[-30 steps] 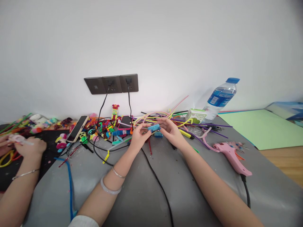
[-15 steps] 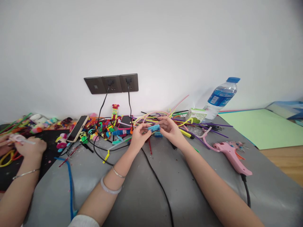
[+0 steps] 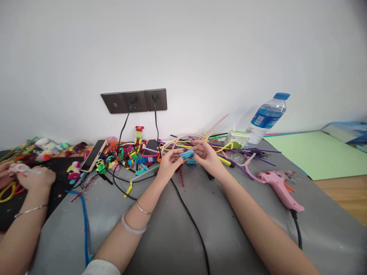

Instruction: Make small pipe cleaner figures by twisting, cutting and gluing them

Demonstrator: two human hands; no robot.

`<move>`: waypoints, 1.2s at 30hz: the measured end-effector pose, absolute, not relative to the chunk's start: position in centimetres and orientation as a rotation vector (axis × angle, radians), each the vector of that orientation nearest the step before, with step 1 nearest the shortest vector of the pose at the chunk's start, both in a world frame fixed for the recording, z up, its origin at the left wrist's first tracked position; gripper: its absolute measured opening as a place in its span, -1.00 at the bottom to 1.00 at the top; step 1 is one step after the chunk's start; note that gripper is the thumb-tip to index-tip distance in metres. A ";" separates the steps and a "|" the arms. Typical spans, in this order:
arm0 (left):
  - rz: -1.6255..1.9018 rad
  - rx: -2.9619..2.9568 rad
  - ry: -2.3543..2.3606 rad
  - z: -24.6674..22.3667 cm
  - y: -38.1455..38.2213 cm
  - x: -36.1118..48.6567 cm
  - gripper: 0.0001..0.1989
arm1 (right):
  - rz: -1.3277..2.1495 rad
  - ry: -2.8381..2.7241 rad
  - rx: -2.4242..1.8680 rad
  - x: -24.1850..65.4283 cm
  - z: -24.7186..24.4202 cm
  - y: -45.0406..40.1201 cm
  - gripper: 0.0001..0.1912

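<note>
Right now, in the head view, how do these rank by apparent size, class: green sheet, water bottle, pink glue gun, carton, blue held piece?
1. Green sheet
2. Water bottle and pink glue gun: too alike to rank
3. Carton
4. Blue held piece

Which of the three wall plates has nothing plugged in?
The leftmost plate; the middle plate and right plate each have a black cord plugged in.

blue piece (image 3: 187, 154) now tilts slightly more
</note>
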State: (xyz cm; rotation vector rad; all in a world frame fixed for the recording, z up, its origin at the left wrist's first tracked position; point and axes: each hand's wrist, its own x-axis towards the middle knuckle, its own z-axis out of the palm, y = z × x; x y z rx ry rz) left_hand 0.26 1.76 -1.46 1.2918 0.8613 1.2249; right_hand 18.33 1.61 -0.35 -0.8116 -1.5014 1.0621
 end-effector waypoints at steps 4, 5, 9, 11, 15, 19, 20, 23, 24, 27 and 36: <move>1.235 1.287 0.887 -1.6 1.8 0.3 -0.66 | 1.035 -1.538 -0.835 18.3 -0.2 1.5 -0.62; 1.237 1.288 0.895 -1.6 1.8 0.3 -0.66 | 1.028 -1.553 -0.847 18.2 -0.1 1.4 -0.62; 1.239 1.285 0.932 -1.4 1.8 0.3 -0.68 | 1.029 -1.578 -0.881 18.3 0.4 1.1 -0.66; 1.246 1.274 0.949 -1.4 1.8 0.2 -0.69 | 1.012 -1.539 -0.898 18.4 0.5 1.2 -0.65; 1.252 1.263 0.954 -1.3 1.9 0.2 -0.68 | 0.909 -1.394 -0.974 18.8 0.2 1.8 -0.67; 1.245 1.234 0.922 -1.3 1.7 0.3 -0.66 | 0.829 -1.309 -1.010 19.3 -0.3 2.4 -0.70; 1.244 1.224 0.915 -1.3 1.7 0.4 -0.65 | 0.825 -1.298 -1.022 19.3 -0.4 2.4 -0.70; 1.236 1.216 0.905 -1.3 1.6 0.4 -0.66 | 0.818 -1.283 -1.041 19.4 -0.4 2.5 -0.67; 1.231 1.225 0.905 -1.3 1.6 0.4 -0.67 | 0.815 -1.283 -1.040 19.3 -0.4 2.5 -0.64; 1.223 1.275 0.924 -1.5 1.7 0.3 -0.69 | 0.806 -1.292 -1.034 19.2 -0.2 2.4 -0.57; 1.251 1.350 0.944 -1.7 1.9 0.0 -0.70 | 0.962 -1.420 -0.990 18.6 -0.8 2.3 -0.63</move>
